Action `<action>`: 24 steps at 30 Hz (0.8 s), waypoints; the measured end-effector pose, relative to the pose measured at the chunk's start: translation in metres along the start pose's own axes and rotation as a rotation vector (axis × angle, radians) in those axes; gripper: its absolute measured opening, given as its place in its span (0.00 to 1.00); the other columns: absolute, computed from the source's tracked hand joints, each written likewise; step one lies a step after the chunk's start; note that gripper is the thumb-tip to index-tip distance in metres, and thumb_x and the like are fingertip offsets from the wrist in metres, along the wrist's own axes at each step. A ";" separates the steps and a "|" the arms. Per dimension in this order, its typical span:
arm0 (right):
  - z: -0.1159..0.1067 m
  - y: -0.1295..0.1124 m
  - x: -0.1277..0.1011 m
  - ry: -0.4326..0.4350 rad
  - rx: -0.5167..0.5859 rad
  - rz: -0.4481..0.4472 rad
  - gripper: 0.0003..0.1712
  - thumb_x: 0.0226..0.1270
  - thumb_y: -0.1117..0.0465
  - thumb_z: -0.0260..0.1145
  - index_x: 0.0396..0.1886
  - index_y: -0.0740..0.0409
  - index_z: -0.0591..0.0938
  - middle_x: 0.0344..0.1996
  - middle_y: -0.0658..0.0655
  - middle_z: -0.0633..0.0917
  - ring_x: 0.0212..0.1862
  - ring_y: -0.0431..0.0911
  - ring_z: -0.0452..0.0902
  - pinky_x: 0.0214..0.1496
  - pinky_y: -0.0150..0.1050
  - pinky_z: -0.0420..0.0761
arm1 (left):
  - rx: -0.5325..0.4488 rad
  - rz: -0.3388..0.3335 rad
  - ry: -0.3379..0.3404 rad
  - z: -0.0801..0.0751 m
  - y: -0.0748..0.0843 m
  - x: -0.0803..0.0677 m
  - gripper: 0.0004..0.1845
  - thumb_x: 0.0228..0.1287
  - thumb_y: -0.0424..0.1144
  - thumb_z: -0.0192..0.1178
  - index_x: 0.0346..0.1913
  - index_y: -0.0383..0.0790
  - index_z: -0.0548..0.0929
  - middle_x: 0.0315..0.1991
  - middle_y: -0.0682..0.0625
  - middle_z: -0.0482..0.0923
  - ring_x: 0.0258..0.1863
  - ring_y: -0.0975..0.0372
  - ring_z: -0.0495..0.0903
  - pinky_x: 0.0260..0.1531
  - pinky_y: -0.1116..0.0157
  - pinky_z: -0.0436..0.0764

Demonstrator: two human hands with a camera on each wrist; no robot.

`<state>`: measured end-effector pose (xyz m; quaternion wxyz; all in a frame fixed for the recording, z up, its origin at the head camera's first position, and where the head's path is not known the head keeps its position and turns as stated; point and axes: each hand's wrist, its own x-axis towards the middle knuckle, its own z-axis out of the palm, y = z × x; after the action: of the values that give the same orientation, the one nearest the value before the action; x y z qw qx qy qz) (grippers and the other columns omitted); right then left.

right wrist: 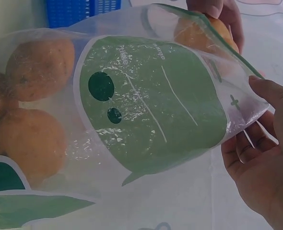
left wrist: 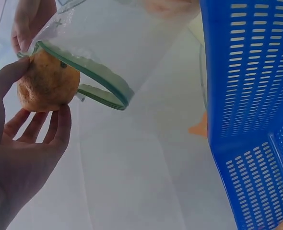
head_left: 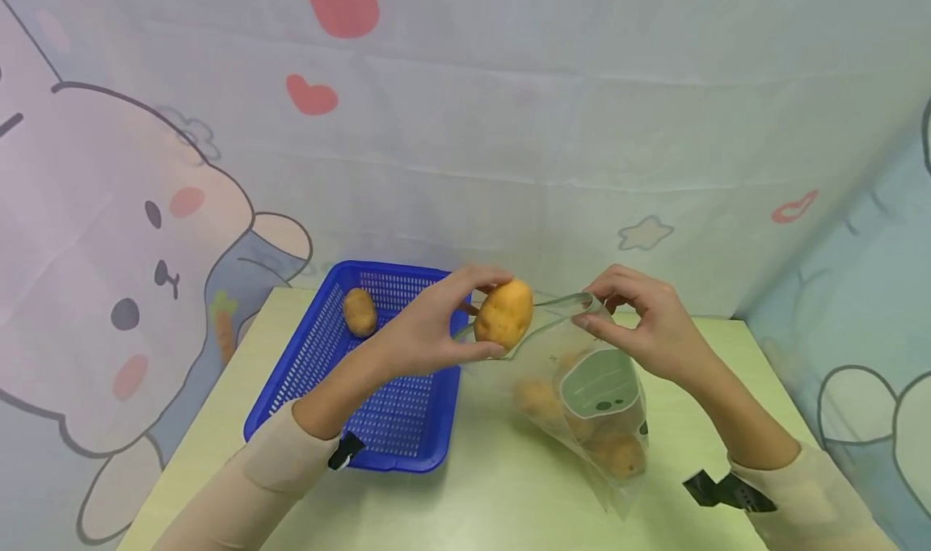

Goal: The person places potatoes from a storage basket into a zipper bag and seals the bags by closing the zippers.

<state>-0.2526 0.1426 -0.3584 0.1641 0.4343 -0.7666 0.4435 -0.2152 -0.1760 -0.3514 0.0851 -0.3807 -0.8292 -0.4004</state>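
Note:
A yellow-brown potato [head_left: 505, 315] is pinched between the thumb and fingers of my left hand [head_left: 429, 325], right at the mouth of a clear zip bag. My right hand [head_left: 647, 321] grips the green-edged rim of that bag [head_left: 600, 383] at its other side, and the mouth gapes between the hands. Inside the bag, several potatoes [right wrist: 41, 69] lie low down, blurred by the plastic. The left wrist view shows the held potato [left wrist: 48, 81] against the green zip edge [left wrist: 103, 81].
A blue perforated basket [head_left: 396, 422] stands on the pale green table [head_left: 502, 502], left of the bag. One potato [head_left: 360, 313] lies in it near the far left corner. A cloth with cartoon prints [head_left: 465, 131] hangs behind the table.

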 end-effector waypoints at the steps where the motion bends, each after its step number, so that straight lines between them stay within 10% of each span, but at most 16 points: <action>1: 0.000 0.000 0.000 0.000 0.001 0.004 0.15 0.60 0.73 0.79 0.42 0.52 0.89 0.40 0.44 0.85 0.41 0.39 0.80 0.46 0.28 0.81 | -0.003 -0.003 -0.009 0.000 0.000 -0.001 0.41 0.62 0.38 0.79 0.76 0.45 0.72 0.71 0.52 0.71 0.66 0.60 0.74 0.57 0.63 0.84; 24: 0.002 -0.003 0.000 -0.002 0.004 -0.013 0.18 0.60 0.72 0.80 0.41 0.46 0.88 0.38 0.46 0.86 0.39 0.38 0.79 0.43 0.30 0.80 | -0.073 -0.062 -0.069 0.012 -0.010 -0.005 0.34 0.68 0.36 0.74 0.74 0.39 0.75 0.69 0.49 0.74 0.68 0.59 0.75 0.60 0.63 0.83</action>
<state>-0.2502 0.1401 -0.3582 0.1653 0.4399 -0.7632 0.4434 -0.2165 -0.1739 -0.3683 0.0300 -0.3712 -0.8278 -0.4195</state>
